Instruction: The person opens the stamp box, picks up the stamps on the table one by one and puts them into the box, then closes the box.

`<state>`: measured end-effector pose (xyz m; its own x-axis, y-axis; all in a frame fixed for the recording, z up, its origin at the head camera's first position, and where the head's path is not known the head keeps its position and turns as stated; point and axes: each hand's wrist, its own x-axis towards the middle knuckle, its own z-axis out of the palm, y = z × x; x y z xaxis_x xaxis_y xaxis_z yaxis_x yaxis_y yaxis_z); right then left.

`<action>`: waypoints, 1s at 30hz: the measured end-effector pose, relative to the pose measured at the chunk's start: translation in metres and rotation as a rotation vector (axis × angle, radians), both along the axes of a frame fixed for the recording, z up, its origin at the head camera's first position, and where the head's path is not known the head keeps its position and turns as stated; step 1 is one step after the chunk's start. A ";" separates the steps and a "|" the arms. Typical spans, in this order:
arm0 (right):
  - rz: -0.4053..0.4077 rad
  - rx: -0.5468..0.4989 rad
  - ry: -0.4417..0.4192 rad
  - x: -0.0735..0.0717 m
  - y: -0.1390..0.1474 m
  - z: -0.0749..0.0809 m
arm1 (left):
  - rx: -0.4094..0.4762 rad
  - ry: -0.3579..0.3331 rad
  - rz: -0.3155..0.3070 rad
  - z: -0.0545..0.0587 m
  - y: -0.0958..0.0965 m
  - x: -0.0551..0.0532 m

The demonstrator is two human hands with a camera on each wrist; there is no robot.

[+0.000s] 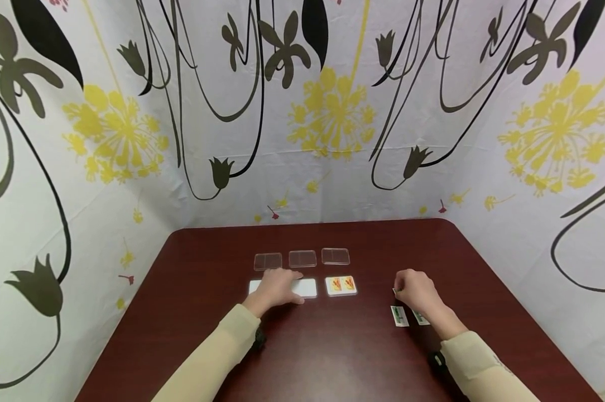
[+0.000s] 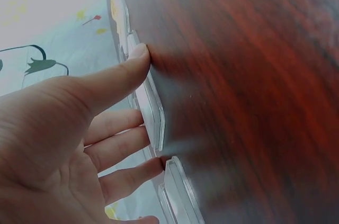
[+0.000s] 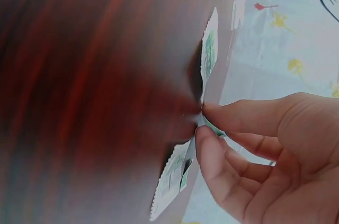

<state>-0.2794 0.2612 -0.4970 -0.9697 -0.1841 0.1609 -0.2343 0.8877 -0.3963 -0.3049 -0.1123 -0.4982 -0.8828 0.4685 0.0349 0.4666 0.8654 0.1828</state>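
My left hand [image 1: 278, 286] reaches over a shallow clear plastic case [image 1: 306, 288] with a white inside. It holds this case across its width, thumb on the near edge and fingers along the far edge. Part of a similar white case [image 1: 253, 286] shows left of it, the rest hidden under the hand. At the right, my right hand [image 1: 417, 289] pinches a small white-and-green sachet [image 3: 214, 127] between thumb and fingertips, low over the table. Two more such sachets lie by it, one in front [image 1: 399, 316] and one partly behind the wrist [image 1: 421, 318].
Right of the left hand stands a clear case [image 1: 341, 285] holding two orange-and-white packets. Three transparent trays, such as the leftmost one [image 1: 268, 261], lie in a row behind the cases. The dark red table [image 1: 212, 251] is bordered by floral cloth [image 1: 327, 190].
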 end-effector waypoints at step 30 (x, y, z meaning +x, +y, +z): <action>0.045 -0.305 -0.012 -0.003 -0.009 0.014 | 0.061 -0.095 -0.080 0.004 -0.020 -0.010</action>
<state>-0.2826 0.2517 -0.4832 -0.9637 -0.1720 0.2044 -0.2648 0.7162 -0.6458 -0.3151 -0.1325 -0.4939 -0.8434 0.5371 -0.0163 0.5118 0.8122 0.2800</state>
